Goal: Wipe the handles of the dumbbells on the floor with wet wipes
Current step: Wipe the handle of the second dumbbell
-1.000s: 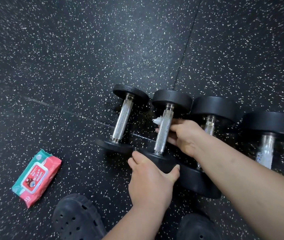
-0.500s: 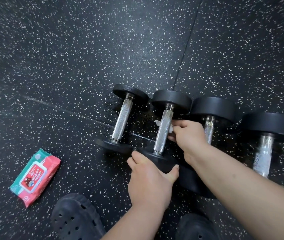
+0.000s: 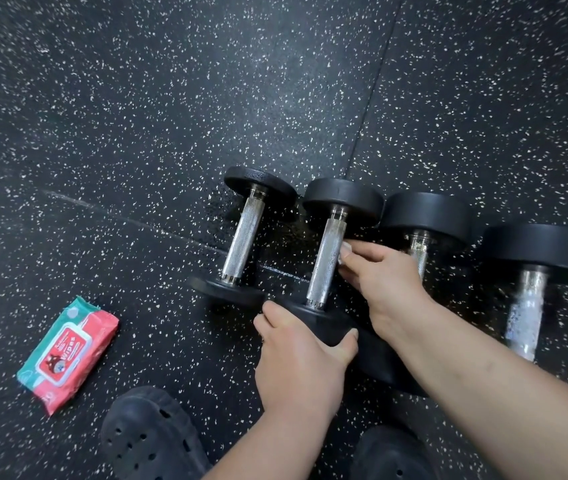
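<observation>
Floor (image 3: 137,116): black ground, dense white speckle pattern. 4 dumbbells (image 3: 343,197): heads plain matt black; handles (image 3: 242,237) bright silver with fine cross-hatched knurling. Wet wipe (image 3: 345,244): white. Wipes pack (image 3: 68,355): coral red and teal green, with a white-edged red label bearing white lettering. 2 clogs (image 3: 151,438): black, perforated with round holes

2 black perforated clogs (image 3: 151,441) at the bottom edge, toes forward.

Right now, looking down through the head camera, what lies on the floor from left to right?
Pack of wet wipes → smallest dumbbell → second dumbbell, with a wet wipe against its handle → third dumbbell → fourth dumbbell.
</observation>
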A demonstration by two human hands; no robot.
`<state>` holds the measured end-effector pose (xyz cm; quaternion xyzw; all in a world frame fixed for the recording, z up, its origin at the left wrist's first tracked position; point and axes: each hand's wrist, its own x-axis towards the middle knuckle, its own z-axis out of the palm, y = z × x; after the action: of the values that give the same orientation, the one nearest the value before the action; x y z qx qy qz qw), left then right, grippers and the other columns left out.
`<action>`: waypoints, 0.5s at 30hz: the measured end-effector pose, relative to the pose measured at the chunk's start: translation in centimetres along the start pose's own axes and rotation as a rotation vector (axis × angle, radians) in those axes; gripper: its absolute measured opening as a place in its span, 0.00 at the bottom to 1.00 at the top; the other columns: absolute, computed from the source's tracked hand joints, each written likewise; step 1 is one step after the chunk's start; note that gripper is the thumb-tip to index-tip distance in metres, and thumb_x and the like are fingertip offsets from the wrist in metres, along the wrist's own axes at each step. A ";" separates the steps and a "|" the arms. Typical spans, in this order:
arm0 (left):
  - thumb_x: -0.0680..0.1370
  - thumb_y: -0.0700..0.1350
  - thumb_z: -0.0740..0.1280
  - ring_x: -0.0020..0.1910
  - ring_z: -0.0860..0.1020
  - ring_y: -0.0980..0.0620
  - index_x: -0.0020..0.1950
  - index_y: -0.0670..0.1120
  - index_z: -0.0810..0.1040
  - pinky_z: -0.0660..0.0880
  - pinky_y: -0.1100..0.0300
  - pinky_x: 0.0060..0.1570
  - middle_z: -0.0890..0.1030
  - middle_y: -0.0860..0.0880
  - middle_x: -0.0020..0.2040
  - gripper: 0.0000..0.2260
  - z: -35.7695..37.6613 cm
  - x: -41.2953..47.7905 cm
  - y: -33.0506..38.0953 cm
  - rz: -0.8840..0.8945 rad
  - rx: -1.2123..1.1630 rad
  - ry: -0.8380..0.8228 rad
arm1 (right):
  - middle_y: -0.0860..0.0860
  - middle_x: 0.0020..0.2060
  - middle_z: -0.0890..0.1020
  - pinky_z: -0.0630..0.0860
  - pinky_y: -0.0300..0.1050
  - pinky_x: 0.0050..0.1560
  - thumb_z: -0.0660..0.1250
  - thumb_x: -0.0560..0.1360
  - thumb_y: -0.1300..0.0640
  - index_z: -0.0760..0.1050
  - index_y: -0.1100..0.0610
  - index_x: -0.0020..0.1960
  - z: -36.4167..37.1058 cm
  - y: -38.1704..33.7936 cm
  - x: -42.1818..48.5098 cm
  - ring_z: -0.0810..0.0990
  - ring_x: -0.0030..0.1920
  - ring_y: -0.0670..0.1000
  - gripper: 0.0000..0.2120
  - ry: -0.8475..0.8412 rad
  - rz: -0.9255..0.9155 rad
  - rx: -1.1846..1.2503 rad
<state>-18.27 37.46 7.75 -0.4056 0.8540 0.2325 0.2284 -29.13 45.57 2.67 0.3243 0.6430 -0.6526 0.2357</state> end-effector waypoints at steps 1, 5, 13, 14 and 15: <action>0.66 0.73 0.76 0.56 0.82 0.44 0.66 0.48 0.60 0.72 0.53 0.43 0.70 0.49 0.63 0.44 0.0 0.0 0.0 0.001 -0.002 0.004 | 0.53 0.48 0.89 0.83 0.44 0.57 0.74 0.79 0.62 0.86 0.59 0.55 0.0 0.0 0.0 0.87 0.50 0.50 0.06 0.002 0.003 -0.006; 0.65 0.73 0.76 0.55 0.82 0.44 0.65 0.47 0.60 0.77 0.50 0.46 0.70 0.49 0.62 0.45 0.1 0.0 -0.1 0.009 -0.011 0.016 | 0.51 0.44 0.87 0.84 0.40 0.52 0.73 0.80 0.64 0.86 0.57 0.52 0.7 -0.7 0.7 0.85 0.45 0.48 0.05 0.070 -0.029 0.019; 0.65 0.73 0.77 0.54 0.82 0.44 0.63 0.48 0.60 0.76 0.50 0.45 0.69 0.49 0.62 0.43 0.2 0.1 -0.2 0.005 -0.020 0.010 | 0.45 0.39 0.88 0.83 0.44 0.53 0.76 0.77 0.58 0.88 0.51 0.49 0.8 -0.1 0.4 0.86 0.42 0.43 0.03 0.172 -0.147 -0.170; 0.65 0.73 0.77 0.54 0.82 0.44 0.63 0.48 0.60 0.76 0.50 0.45 0.69 0.49 0.61 0.43 0.2 0.1 -0.2 0.005 -0.022 0.010 | 0.44 0.38 0.88 0.84 0.45 0.53 0.76 0.77 0.58 0.88 0.51 0.48 0.5 0.1 0.1 0.86 0.42 0.43 0.03 0.160 -0.151 -0.201; 0.65 0.73 0.77 0.54 0.82 0.44 0.63 0.48 0.60 0.76 0.50 0.45 0.69 0.49 0.61 0.43 0.1 0.1 -0.2 0.006 -0.022 0.012 | 0.44 0.38 0.88 0.84 0.47 0.54 0.76 0.77 0.58 0.88 0.50 0.47 0.3 0.3 -0.2 0.86 0.42 0.43 0.04 0.147 -0.150 -0.216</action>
<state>-18.17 37.39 7.56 -0.4070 0.8539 0.2401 0.2182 -28.84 45.23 2.65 0.2951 0.7473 -0.5700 0.1718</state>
